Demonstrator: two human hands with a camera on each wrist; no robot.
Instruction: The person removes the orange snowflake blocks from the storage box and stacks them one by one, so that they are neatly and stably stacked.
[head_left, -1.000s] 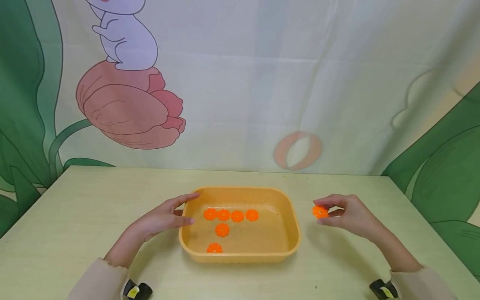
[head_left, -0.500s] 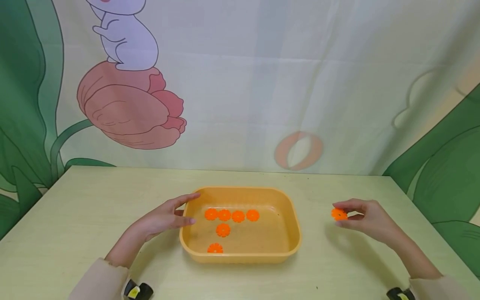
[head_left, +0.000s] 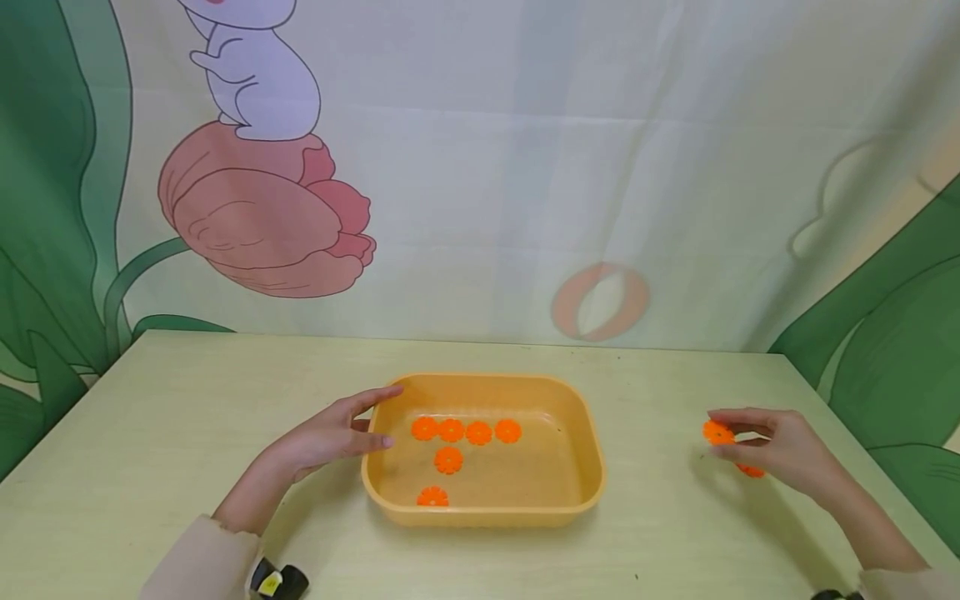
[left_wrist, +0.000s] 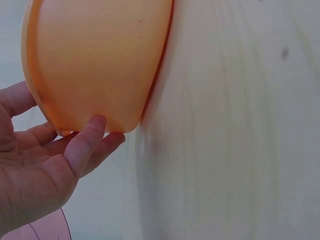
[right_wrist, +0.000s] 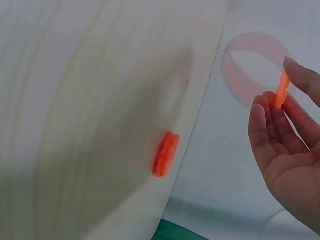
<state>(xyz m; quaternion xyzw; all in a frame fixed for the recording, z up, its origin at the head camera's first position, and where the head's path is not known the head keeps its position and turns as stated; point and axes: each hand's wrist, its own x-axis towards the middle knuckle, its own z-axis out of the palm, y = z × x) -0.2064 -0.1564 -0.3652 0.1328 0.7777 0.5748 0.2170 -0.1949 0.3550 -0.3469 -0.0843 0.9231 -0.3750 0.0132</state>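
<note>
A yellow plastic basin (head_left: 487, 517) stands mid-table with several orange flower-shaped discs (head_left: 448, 460) lying flat inside. My left hand (head_left: 322, 437) grips its left end, thumb and forefinger over the rim; the left wrist view shows the fingers against the basin's end wall (left_wrist: 100, 60). To the right of the basin, my right hand (head_left: 780, 446) pinches one orange flower-shaped disc (head_left: 717, 432) between thumb and fingertips, raised above the table. Below that hand more orange flower-shaped pieces (right_wrist: 166, 154) lie on the table, seeming stacked in the right wrist view and partly hidden by the hand in the head view.
The pale wooden table (head_left: 637, 533) ends at the back against a printed curtain (head_left: 480, 208) with a rabbit, a pink flower and green leaves. Black wrist straps (head_left: 279, 581) sit near both sleeves.
My right hand has moved steadily rightward, away from the basin, still pinching the disc. The pieces on the table now show under it. My left hand has kept its place on the basin.
</note>
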